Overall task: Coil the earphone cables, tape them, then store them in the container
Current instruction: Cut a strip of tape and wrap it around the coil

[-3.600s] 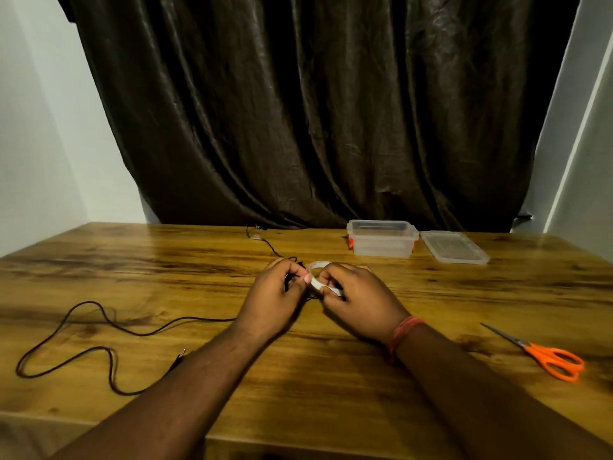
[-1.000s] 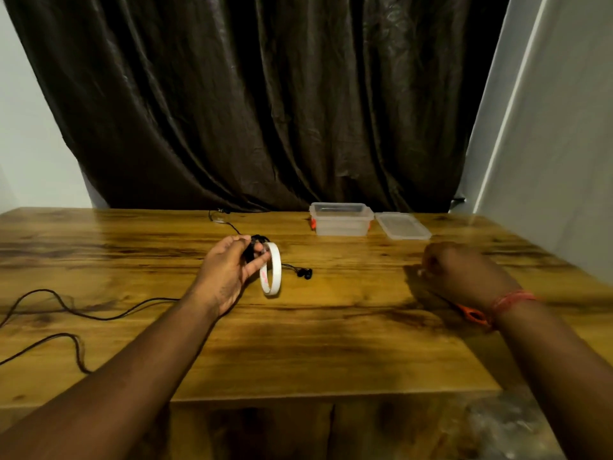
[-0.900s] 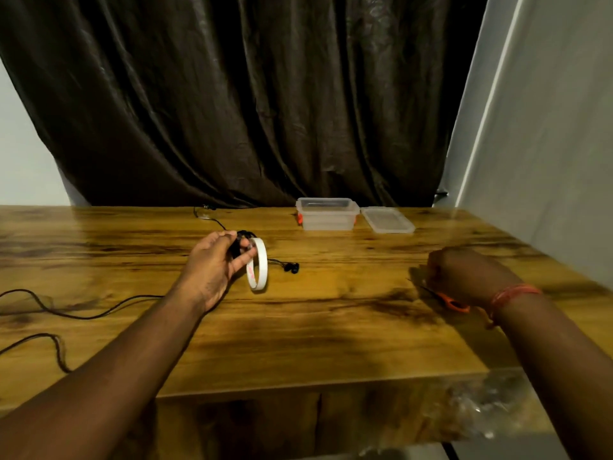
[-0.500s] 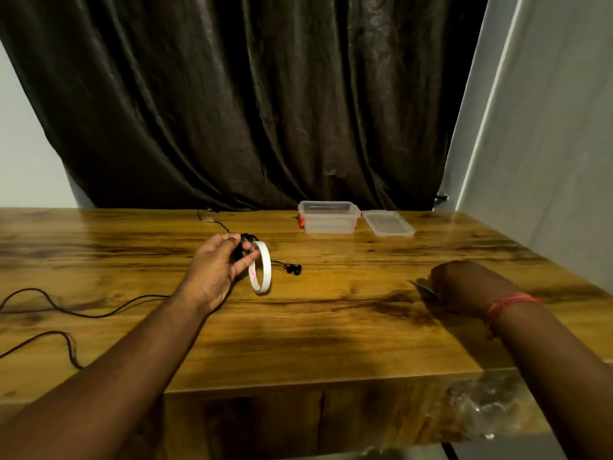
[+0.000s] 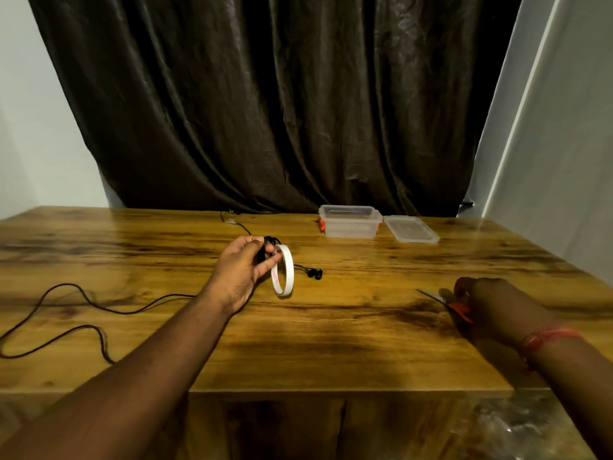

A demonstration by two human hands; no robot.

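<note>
Taping step under way: left hand (image 5: 243, 272) pinches the coiled earphone cable (image 5: 270, 247) with the tape roll (image 5: 283, 271) hanging from it; right hand (image 5: 477, 302) apparently closes on the scissors (image 5: 456, 305). Next, the tape needs cutting. Open container (image 5: 350, 222) waits at the table's (image 5: 331, 343) far edge.

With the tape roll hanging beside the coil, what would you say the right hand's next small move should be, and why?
Probably lift the scissors and bring them across to the tape roll. The right hand grips them at the table's right side, while the left hand holds the coiled earphone cable with the roll hanging beside it, apparently uncut.
</note>
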